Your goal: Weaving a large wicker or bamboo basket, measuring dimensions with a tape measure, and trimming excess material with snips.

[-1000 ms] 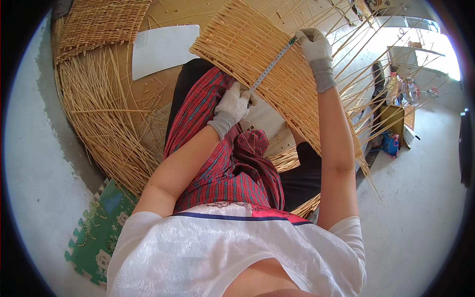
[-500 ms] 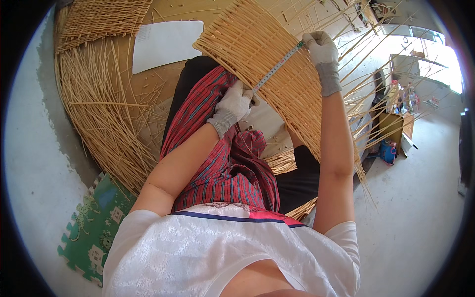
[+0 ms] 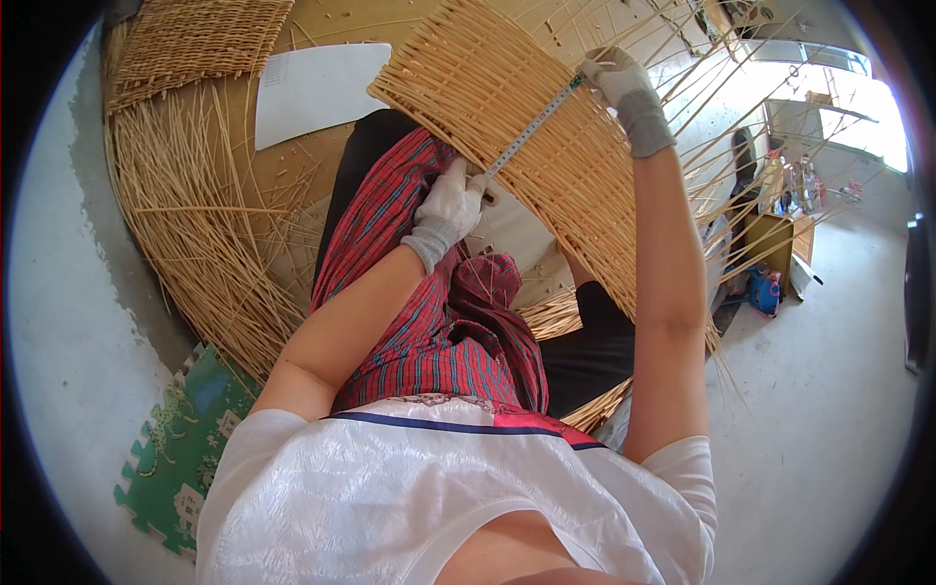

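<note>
"What writing can be read in the head view?"

"Small print is carried on the white sheet (image 3: 322,95) at far left, too fine to be made out. Scale marks are borne by the tape measure (image 3: 533,127)."

"Where is that held?"

"Over the woven panel (image 3: 585,166), far centre, it is stretched. Its case, mostly hidden, is clasped by the left grip (image 3: 448,208). Its green end is met by the right grip (image 3: 621,83); whether it is pinched cannot be told."

"And the surface, the room?"

"The tan board (image 3: 336,27) is littered with scraps. Loose canes (image 3: 190,214) are heaped at left. A green mat (image 3: 195,439) is laid near left, on grey floor (image 3: 790,409)."
</note>
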### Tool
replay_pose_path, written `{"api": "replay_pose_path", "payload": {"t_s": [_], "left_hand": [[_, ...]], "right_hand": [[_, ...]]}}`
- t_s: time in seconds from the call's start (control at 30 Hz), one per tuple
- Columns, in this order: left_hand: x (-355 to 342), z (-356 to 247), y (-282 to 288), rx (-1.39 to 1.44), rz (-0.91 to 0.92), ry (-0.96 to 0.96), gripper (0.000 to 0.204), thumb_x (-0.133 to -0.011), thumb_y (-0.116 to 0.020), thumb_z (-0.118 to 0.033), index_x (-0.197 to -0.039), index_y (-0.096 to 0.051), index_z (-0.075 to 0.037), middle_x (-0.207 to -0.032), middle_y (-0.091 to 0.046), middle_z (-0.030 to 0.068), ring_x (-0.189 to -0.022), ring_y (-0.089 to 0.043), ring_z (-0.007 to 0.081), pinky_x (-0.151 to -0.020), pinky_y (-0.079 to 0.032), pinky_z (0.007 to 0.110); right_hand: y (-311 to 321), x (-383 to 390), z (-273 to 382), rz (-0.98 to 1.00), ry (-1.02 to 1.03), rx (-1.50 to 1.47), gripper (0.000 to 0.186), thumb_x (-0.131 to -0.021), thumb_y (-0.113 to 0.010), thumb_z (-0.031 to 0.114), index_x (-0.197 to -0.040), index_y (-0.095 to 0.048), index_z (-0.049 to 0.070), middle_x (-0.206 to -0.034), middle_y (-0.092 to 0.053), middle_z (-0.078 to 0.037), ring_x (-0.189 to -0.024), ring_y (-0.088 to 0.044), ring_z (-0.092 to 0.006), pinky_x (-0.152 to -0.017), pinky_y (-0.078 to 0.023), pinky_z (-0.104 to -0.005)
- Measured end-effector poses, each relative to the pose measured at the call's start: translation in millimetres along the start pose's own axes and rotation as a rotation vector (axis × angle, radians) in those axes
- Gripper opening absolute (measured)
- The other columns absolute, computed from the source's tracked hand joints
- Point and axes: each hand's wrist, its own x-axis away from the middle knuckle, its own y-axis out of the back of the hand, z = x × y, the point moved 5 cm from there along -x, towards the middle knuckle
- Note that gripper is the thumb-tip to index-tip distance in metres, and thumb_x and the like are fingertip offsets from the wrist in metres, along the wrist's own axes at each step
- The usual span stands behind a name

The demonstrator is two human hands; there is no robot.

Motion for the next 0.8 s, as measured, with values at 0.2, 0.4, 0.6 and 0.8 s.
{"api": "replay_pose_path", "payload": {"t_s": [0.2,0.4,0.6,0.8], "left_hand": [[6.5,8.8,-4.2,-0.047,0.031,0.051,0.018,-0.105,-0.048,-0.011,-0.104,-0.063,-0.001,-0.082,-0.066,0.0057,-0.074,-0.062,0.0157,-0.069,-0.05,0.029],[8.0,23.7,-25.3,0.018,0.069,-0.027,0.02,-0.105,-0.049,-0.015,-0.103,-0.064,-0.001,-0.079,-0.063,0.0036,-0.07,-0.057,0.0143,-0.067,-0.048,0.028],[12.0,30.4,-36.4,-0.085,0.168,0.111,0.024,-0.105,-0.048,-0.023,-0.104,-0.064,-0.005,-0.077,-0.065,0.0031,-0.056,-0.052,0.0117,-0.054,-0.044,0.028],[9.5,30.2,-36.7,-0.036,0.187,0.095,0.024,-0.105,-0.048,-0.023,-0.104,-0.064,-0.005,-0.078,-0.067,0.0036,-0.054,-0.051,0.0114,-0.052,-0.042,0.028]], "right_hand": [[-3.4,11.2,-1.4,-0.185,0.099,0.017,0.031,-0.082,-0.078,0.021,-0.11,-0.068,0.011,-0.081,-0.07,-0.003,-0.07,-0.064,-0.0117,-0.063,-0.052,-0.0299],[17.8,44.7,2.4,-0.224,0.049,0.087,0.031,-0.086,-0.075,0.034,-0.109,-0.075,0.013,-0.09,-0.074,-0.003,-0.084,-0.068,-0.0148,-0.082,-0.053,-0.0334],[27.7,63.2,-6.6,-0.27,-0.062,0.305,0.031,-0.087,-0.073,0.039,-0.104,-0.077,0.012,-0.095,-0.076,-0.002,-0.089,-0.069,-0.0156,-0.084,-0.053,-0.0336],[27.9,52.6,-27.1,-0.277,-0.045,0.197,0.032,-0.086,-0.074,0.038,-0.104,-0.076,0.011,-0.094,-0.076,-0.003,-0.089,-0.069,-0.0155,-0.084,-0.053,-0.0329]]}}
